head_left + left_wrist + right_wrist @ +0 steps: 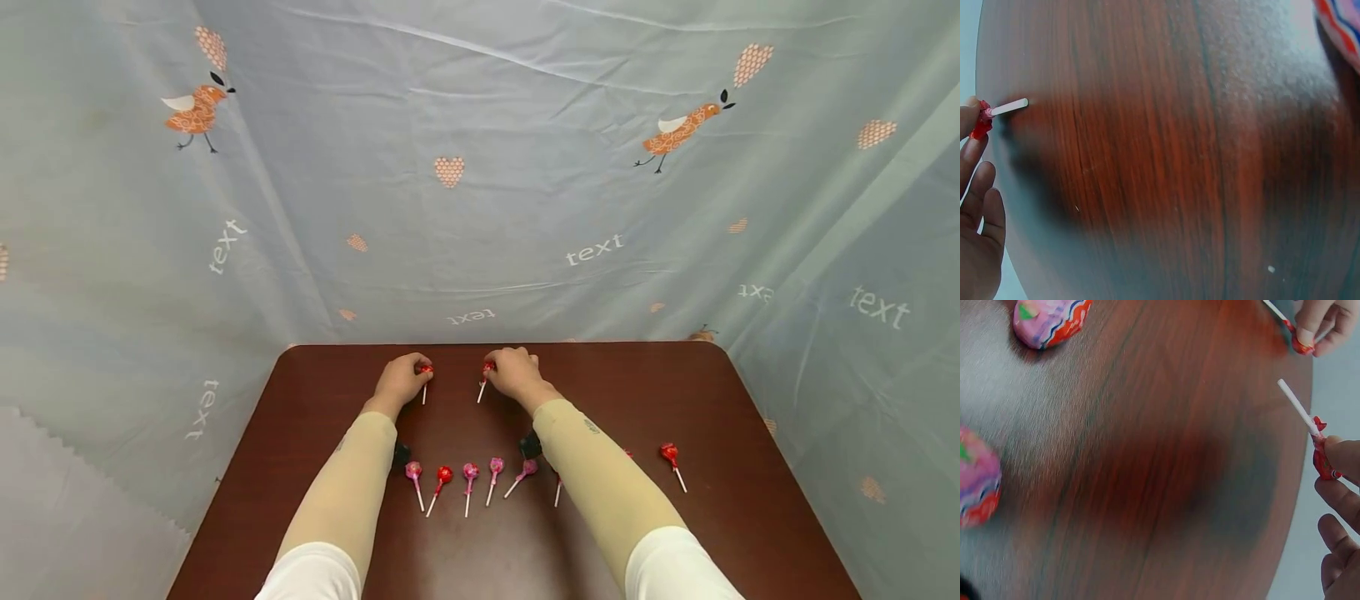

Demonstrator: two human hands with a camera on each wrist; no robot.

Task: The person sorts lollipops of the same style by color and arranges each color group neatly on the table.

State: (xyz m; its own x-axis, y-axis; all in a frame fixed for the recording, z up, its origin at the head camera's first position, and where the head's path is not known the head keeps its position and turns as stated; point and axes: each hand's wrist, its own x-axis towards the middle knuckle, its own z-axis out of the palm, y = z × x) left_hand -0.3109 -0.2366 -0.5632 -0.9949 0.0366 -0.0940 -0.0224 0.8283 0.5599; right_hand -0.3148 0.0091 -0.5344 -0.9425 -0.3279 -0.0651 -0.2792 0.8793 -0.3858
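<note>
Near the table's far edge my left hand pinches a red-wrapped lollipop by its candy end, its white stick pointing toward me. To its right, my right hand pinches another red lollipop between thumb and finger, stick also toward me. A gap of table lies between the two hands. Closer to me is a row of lollipops, among them a pink one, a red one and a pink one. My right forearm partly hides others in that row.
A single red lollipop lies at the right of the brown table. Behind the table hangs a grey patterned cloth, close to its far edge. Dark wrist gear shows under the right forearm.
</note>
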